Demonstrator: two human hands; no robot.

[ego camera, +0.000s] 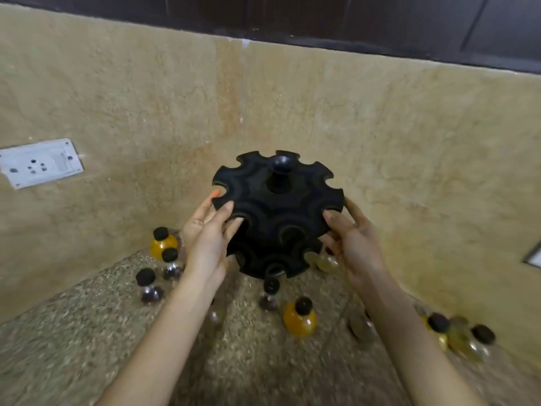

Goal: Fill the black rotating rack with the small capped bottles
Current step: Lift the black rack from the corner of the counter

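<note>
Far left, a white plastic wall socket plate [41, 162] sits on the beige stone wall [117, 98], and it plays no part here. Moving in along the speckled granite counter [73, 332] comes the first cluster of small black-capped bottles. There's a round orange-filled bottle [163, 244] by the wall, with two clear dark-bottomed bottles [150, 287] just in front, all standing loose on the stone.

Now the left hand [206, 238] has its fingers curled over the left rim of the black two-tier notched plastic rack [278, 206], gripping it. The rack is dead centre, near the back wall and tipped a little towards the camera. Whether its base touches the counter, I can't tell. Every notch I can see, upper tier and lower, is empty.

Just in front of the rack stands another clear capped bottle [270, 294], and beside it a second orange bottle [300, 316]. The right hand [351, 238] holds the opposite rim, thumb on top and fingers wrapped round the edge — so both hands are on the rack and neither holds a bottle.

Far right, a blurred huddle of amber capped bottles [456, 332] waits by the wall.

My read is that the filling hasn't started. The rack is being handled, and every bottle in sight remains to be seated — the whole job lies ahead.
</note>
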